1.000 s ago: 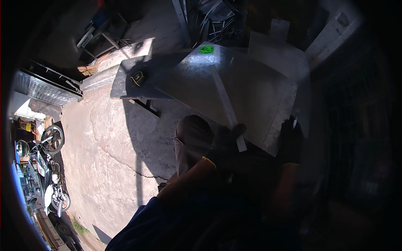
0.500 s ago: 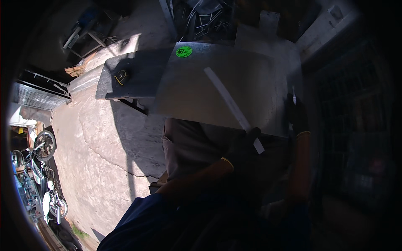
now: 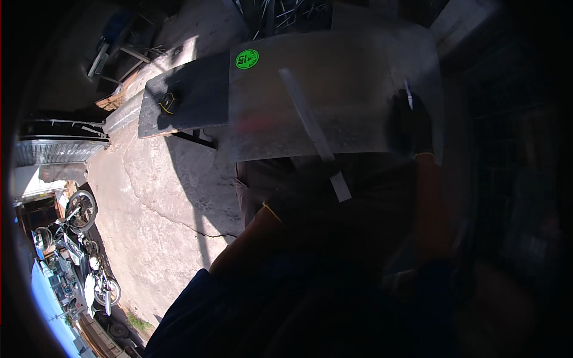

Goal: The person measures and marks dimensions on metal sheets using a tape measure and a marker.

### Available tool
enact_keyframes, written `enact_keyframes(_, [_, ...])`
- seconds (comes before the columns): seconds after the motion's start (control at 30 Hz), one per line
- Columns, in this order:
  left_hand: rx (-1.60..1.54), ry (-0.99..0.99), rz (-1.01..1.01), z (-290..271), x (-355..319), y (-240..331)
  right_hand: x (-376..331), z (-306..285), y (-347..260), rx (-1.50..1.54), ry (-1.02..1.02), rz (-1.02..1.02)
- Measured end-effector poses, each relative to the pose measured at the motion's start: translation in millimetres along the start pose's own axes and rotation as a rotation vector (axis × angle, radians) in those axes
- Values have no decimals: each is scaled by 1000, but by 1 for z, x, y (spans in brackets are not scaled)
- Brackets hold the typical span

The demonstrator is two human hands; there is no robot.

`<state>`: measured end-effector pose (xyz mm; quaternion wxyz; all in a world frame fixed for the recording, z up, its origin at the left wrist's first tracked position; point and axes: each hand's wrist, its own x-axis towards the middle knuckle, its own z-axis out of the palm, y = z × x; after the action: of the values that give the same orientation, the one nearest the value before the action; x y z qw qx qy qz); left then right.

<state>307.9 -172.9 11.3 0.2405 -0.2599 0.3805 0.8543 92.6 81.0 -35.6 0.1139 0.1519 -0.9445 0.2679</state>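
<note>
A shiny metal sheet (image 3: pixel 358 71) with a round green sticker (image 3: pixel 246 58) lies on a dark table (image 3: pixel 191 95). A long metal ruler (image 3: pixel 307 116) lies slantwise across the sheet and sticks out past its near edge. My left hand (image 3: pixel 298 194), in a dark glove and deep in shadow, grips the ruler's near end. My right hand (image 3: pixel 409 128), also gloved, rests on the sheet's right part and holds a thin white pen-like tool (image 3: pixel 408 95) pointing away from me.
A small black-and-yellow object (image 3: pixel 169 102) sits on the table's left part. Cracked concrete floor (image 3: pixel 161 203) spreads to the left. Motorcycles (image 3: pixel 80 238) stand far left, a corrugated shutter (image 3: pixel 57 152) above them. Metal scrap (image 3: pixel 280 12) lies beyond the table.
The sheet and table now sit larger and higher in the view. My right hand has risen onto the sheet's right part. My left hand stays at the ruler's near end.
</note>
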Motion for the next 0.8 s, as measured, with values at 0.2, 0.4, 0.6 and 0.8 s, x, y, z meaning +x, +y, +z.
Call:
enact_keyframes(0.2, [693, 339, 527, -99, -43, 61, -22, 8, -12, -323, 196, -288])
enact_keyframes(0.4, [501, 602, 438, -176, -80, 99, -16, 11, -6, 12, 117, 135])
enact_keyframes(0.6, [559, 792, 346, -239, -66, 123, -20, 21, 1, 89, 123, 135])
enact_keyframes(0.8, [846, 1116, 876, -284, -41, 126, -18, 25, 1, 102, 86, 152])
